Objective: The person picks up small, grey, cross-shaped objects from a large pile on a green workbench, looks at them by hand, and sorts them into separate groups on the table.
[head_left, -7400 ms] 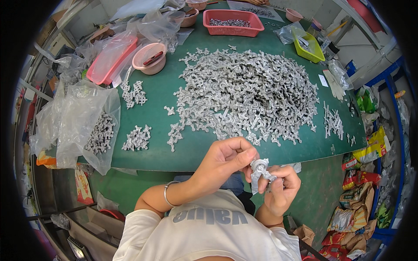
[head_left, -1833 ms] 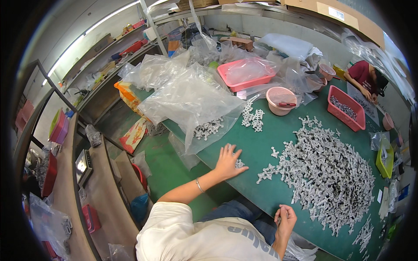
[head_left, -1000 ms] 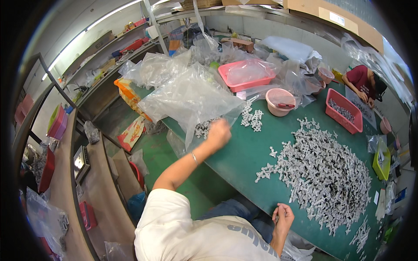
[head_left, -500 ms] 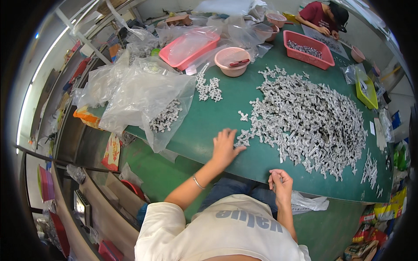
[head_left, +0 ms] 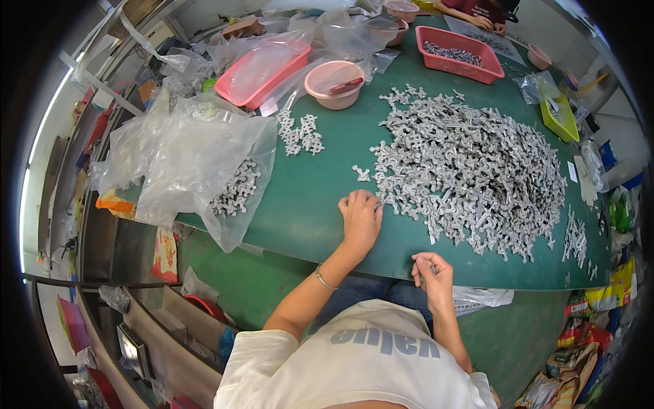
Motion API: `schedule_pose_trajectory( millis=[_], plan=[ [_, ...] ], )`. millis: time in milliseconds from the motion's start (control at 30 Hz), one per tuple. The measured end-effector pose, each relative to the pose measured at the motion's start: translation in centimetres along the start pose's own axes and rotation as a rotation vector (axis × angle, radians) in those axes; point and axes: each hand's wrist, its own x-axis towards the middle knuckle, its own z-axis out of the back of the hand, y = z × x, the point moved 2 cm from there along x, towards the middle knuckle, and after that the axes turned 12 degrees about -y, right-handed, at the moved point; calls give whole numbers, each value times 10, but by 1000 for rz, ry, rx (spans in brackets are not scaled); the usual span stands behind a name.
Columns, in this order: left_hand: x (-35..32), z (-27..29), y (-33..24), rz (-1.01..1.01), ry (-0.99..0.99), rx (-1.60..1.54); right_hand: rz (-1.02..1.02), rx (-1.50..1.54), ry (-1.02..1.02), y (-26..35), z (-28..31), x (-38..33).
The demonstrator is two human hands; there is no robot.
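Note:
A large heap of small grey metal castings (head_left: 470, 170), with lobed and pronged shapes, lies on the green table (head_left: 306, 204). At the heap's left edge my left hand (head_left: 361, 221) is closed, its fingertips curled round a grey casting that they mostly hide. One loose casting (head_left: 361, 173) lies just beyond that hand. My right hand (head_left: 436, 278) is closed too, over the table's near edge. A bit of something grey shows between its fingers, too covered to name. Farther left are a small group of castings (head_left: 300, 133) and more castings (head_left: 236, 189) at a clear plastic bag's mouth.
The clear bag (head_left: 180, 160) covers the table's left side. Behind stand a pink basin (head_left: 334, 95) with a red-handled tool across it, pink trays (head_left: 456, 67) and a yellow-green tray (head_left: 558, 116). Thin grey strips (head_left: 575, 238) lie right. A co-worker (head_left: 484, 17) works at the far end.
My left hand has gone from spread fingers to a closed grip at the small castings by the heap. My right hand stays closed near the table edge. The whole view has shifted slightly.

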Motion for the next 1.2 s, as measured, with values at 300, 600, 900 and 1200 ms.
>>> schedule_pose_trajectory(
  millis=[300,600,900,1200],
  plan=[
    [1,57,-62,788,424,-1208,209,80,-6,51,-9,-11],
    [-3,96,-89,582,502,-1285,368,7,21,78,-5,-28],
    [-4,114,-99,405,464,-1236,307,125,55,83,-5,-42],
    [-11,118,-100,432,394,-1230,300,164,98,86,-4,-48]
  ],
)
